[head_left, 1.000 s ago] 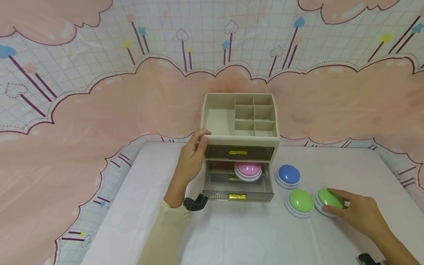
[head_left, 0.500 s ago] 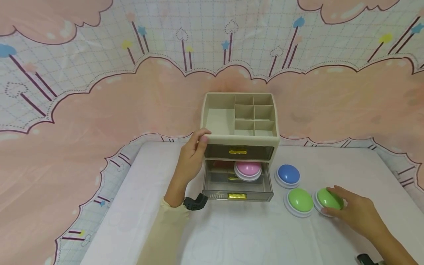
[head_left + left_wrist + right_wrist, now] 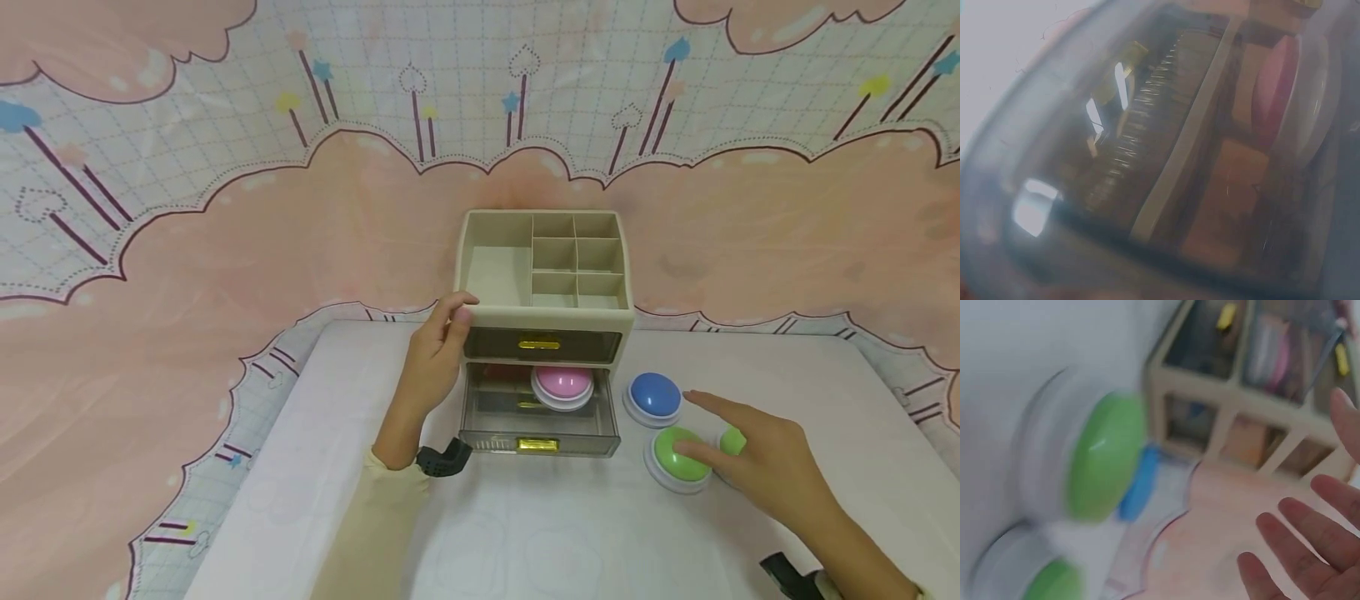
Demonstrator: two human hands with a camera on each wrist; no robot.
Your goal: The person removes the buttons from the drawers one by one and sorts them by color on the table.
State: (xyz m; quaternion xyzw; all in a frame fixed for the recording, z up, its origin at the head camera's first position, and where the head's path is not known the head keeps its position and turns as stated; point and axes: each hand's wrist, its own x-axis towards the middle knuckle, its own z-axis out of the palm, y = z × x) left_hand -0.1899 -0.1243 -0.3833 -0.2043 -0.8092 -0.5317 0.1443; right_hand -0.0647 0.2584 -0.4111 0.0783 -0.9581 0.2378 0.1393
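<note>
My left hand (image 3: 431, 358) holds the front left corner of a cream desk organizer (image 3: 547, 317), fingers over its upper rim. A smoky clear drawer (image 3: 495, 444) is pulled out below, with a pink-domed push light (image 3: 564, 383) inside; that pink light (image 3: 1272, 87) shows large in the left wrist view. To the right stand a blue push light (image 3: 656, 393) and two green ones. My right hand (image 3: 768, 462) hovers over these, thumb before the nearer green push light (image 3: 673, 462), partly hiding the farther green push light (image 3: 732, 440). In the right wrist view its fingers (image 3: 1294, 550) are spread, holding nothing.
The upper drawer (image 3: 577, 346) is closed, and the organizer's top has several divided compartments (image 3: 553, 256). Everything stands on a white-covered table (image 3: 525, 533). A patterned cloth (image 3: 337, 225) hangs behind.
My right hand has let go of the farther green push light and moved left, toward the nearer green and blue ones. My left hand stays on the organizer.
</note>
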